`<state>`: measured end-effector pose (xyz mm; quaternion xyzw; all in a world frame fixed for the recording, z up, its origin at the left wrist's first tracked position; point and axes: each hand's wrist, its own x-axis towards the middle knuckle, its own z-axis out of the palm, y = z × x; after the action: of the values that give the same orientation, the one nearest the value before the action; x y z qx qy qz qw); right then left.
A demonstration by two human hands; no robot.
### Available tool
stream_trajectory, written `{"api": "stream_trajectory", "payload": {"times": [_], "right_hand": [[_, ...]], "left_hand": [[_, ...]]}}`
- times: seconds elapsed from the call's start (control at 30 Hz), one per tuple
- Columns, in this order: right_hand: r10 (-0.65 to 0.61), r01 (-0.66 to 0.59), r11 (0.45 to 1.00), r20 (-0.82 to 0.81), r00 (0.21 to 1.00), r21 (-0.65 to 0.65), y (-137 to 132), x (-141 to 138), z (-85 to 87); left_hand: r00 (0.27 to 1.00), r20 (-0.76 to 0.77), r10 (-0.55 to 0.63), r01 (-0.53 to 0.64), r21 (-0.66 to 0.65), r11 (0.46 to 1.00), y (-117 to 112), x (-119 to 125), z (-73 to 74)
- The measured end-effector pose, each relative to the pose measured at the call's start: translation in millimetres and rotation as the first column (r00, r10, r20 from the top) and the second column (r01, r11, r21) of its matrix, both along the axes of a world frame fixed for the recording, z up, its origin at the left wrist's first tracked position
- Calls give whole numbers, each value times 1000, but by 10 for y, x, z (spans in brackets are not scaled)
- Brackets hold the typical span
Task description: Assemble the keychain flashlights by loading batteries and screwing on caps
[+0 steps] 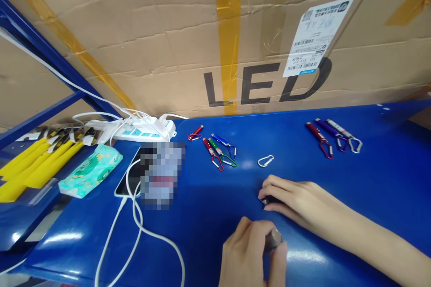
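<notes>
My left hand (251,251) is closed round a dark cylinder (274,237), whose round grey end shows between thumb and forefinger; the rest is hidden. Farther right, my right hand (291,197) pinches a small black piece (267,200) at the table surface. Its kind is mostly covered by the fingers. Just beyond that hand lies a loose silver carabiner (266,161). Red, green and blue pen-like keychain lights (215,146) with carabiners lie beyond it to the left. To the right lie a red, a purple and a silver one (332,132).
Behind the blue table (202,224) stands a large cardboard box (168,54) marked LED. At left are a white power strip (144,129), a phone (131,175) with white cables, a teal tissue pack (92,171) and yellow-handled items (40,161). Another red light (196,132) lies near the strip.
</notes>
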<state>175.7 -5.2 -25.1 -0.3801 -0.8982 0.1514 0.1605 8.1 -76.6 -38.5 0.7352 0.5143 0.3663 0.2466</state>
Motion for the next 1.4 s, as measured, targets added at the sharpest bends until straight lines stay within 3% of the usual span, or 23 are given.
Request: {"api": "stream_trajectory", "payload": {"times": [0.17,0.43,0.8,1.4], "right_hand": [[-49,48,993,-9,999,-111,3,18,-30],[-81,81,986,2,997,-148,7,-1,3],[-64,65,998,26,998,-24,10,-1,-26],[-102,105,988,34,994,-112,-11,4,-9]], "left_hand": [[1000,-9,-29,29,16,999,5,-22,3],[999,-13,-46,47,10,999,7,-28,34],[998,28,-52,51,54,997,3,-12,3],[997,53,-61,57,80,995,1,-2,-43]]}}
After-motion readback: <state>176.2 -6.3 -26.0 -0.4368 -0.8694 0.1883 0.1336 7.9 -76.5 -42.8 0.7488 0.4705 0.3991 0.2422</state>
